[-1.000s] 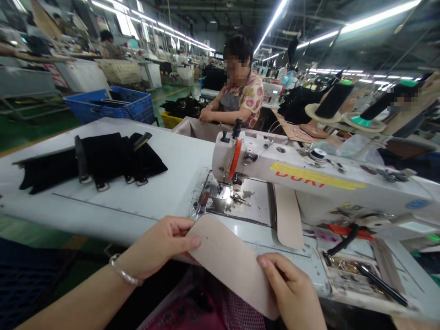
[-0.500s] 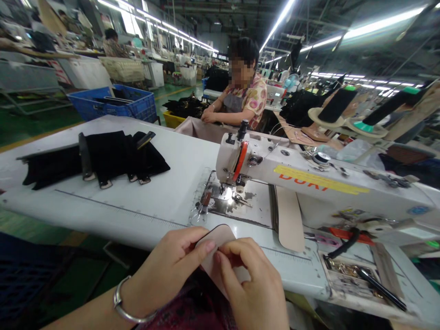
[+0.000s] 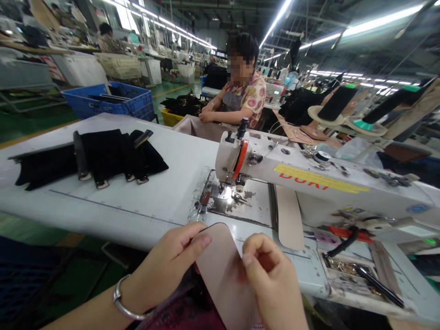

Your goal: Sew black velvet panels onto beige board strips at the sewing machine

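Beige panel [image 3: 219, 266] | left hand [image 3: 176, 255]: pinching upper corner | right hand [image 3: 273, 277]: fingertips pressed together beside right edge

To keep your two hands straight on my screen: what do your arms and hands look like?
The left hand is ungloved, with a shiny, narrow silver bangle at the wrist, and no sleeve on the visible forearm. The right hand is also ungloved, with no bracelet in view.

- bare left hand [image 3: 180, 252]: pinching, thumb on top, fingers mostly hidden underneath
- bare left forearm [image 3: 89, 307] slants in from bottom left
- bare right hand [image 3: 271, 275]: fingers curled in, thumb up near the index, kinda loose fist
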A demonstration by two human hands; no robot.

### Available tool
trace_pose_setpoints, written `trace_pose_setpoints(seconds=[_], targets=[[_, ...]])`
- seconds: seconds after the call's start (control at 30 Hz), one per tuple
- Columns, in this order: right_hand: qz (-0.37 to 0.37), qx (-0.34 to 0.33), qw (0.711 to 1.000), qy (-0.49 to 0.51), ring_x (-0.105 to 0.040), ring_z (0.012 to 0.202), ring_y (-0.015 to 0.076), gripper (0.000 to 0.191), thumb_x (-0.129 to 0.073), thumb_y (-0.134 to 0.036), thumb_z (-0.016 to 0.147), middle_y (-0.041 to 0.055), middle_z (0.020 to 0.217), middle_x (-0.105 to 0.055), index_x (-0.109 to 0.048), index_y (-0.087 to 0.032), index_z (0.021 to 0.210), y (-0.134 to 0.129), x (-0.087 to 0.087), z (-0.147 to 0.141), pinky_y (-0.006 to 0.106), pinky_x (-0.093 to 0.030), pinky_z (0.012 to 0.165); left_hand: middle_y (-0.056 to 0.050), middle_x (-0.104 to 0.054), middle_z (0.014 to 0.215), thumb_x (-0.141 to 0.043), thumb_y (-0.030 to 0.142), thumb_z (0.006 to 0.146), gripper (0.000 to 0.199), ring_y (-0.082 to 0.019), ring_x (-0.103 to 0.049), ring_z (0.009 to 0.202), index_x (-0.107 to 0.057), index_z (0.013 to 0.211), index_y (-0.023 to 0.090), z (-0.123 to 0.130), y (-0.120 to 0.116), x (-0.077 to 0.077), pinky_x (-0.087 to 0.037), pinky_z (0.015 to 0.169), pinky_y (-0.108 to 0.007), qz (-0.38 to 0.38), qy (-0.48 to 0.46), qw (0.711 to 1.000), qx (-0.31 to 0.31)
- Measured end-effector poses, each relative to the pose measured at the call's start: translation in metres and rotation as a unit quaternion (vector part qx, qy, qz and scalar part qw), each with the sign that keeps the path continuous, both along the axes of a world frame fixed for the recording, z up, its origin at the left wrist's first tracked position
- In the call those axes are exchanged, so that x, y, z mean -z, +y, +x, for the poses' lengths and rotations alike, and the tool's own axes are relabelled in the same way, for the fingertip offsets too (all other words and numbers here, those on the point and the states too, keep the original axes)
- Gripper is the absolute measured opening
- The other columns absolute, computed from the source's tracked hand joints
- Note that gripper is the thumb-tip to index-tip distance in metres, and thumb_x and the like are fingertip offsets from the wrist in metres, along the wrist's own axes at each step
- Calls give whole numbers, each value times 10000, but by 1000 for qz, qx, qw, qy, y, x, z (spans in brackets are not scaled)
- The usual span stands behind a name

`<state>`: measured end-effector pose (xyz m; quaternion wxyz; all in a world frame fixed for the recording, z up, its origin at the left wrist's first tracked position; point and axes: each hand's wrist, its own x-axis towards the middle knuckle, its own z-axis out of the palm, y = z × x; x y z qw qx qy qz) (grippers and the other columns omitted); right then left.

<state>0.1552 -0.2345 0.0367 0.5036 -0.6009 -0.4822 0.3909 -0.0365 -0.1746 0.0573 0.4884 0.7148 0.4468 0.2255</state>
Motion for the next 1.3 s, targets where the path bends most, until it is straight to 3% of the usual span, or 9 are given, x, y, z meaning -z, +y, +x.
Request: trace_pose_setpoints(seconds=[0.1, 0.17, 0.27, 0.33, 0.4, 0.5, 0.63, 0.77, 1.3], targets=[[62, -6, 996, -69, -555, 670, 123, 100, -536, -262, 926, -9, 737, -555, -551, -199, 849, -8, 13, 18, 205, -488, 605, 16, -548, 743, -465, 540, 964, 384, -124, -523, 670, -581, 931, 176, -4, 6, 1, -423, 598, -220, -58, -37, 998, -13], [137, -52, 971, -191, -637, 900, 151, 201, -473, -164, 949, 63, 1023, -641, -593, -216, 1102, -13, 25, 22, 238, -545, 774, 17, -543, 753, -494, 564, 940, 394, -117, -521, 640, -559, 955, 175, -4, 17, 5, -423, 558, -211, -110, -57, 992, -17], [271, -128, 862, -409, -488, 1313, 247, 544, -380, -55, 933, 120, 1508, -396, -477, -308, 1404, -10, 41, 20, 406, -502, 1009, 30, -506, 667, -514, 553, 920, 404, -97, -469, 532, -528, 918, 150, 3, 48, 19, -381, 483, -199, -147, -62, 987, -8], [318, -185, 782, -503, -363, 1412, 288, 541, -382, -80, 943, 116, 1566, -321, -467, -279, 1440, 1, 47, 19, 470, -463, 1064, 40, -462, 613, -520, 519, 916, 384, -91, -424, 490, -525, 883, 136, 10, 73, 30, -349, 451, -199, -133, -41, 990, 8], [316, -232, 749, -535, -346, 1424, 275, 500, -387, -105, 963, 121, 1527, -397, -464, -187, 1450, 18, 52, 20, 440, -465, 1083, 27, -487, 635, -520, 471, 921, 342, -105, -445, 501, -547, 930, 131, 16, 96, 41, -365, 452, -215, -94, -14, 995, 8], [277, -204, 758, -554, -376, 1408, 262, 488, -404, -78, 957, 109, 1475, -476, -479, -137, 1436, 47, 60, 21, 407, -465, 1100, -57, -626, 887, -560, 349, 920, 261, -177, -599, 749, -612, 1071, 142, 18, 122, 53, -515, 684, -321, 118, 40, 992, 1], [251, -160, 772, -561, -490, 1326, 256, 479, -427, -70, 945, 104, 1418, -539, -527, -167, 1403, 70, 74, 19, 413, -488, 1081, -91, -601, 1272, -555, 230, 943, 201, -238, -520, 1214, -697, 1076, 176, 9, 134, 64, -393, 1096, -434, 344, 109, 927, 103], [255, -154, 773, -560, -449, 1364, 247, 485, -440, -91, 956, 92, 1452, -503, -497, -189, 1428, 75, 84, 19, 421, -490, 1082, -79, -572, 1361, -473, 259, 1003, 288, -215, -490, 1291, -646, 1221, 186, 3, 134, 74, -379, 1140, -417, 377, 145, 896, 182], [228, -141, 795, -543, -463, 1352, 247, 444, -358, -142, 1007, 88, 1466, -484, -502, -181, 1425, 88, 84, 19, 426, -511, 1032, -73, -512, 1442, -452, 239, 1004, 327, -200, -430, 1366, -582, 1294, 162, 12, 140, 78, -322, 1197, -400, 371, 160, 901, 161]])
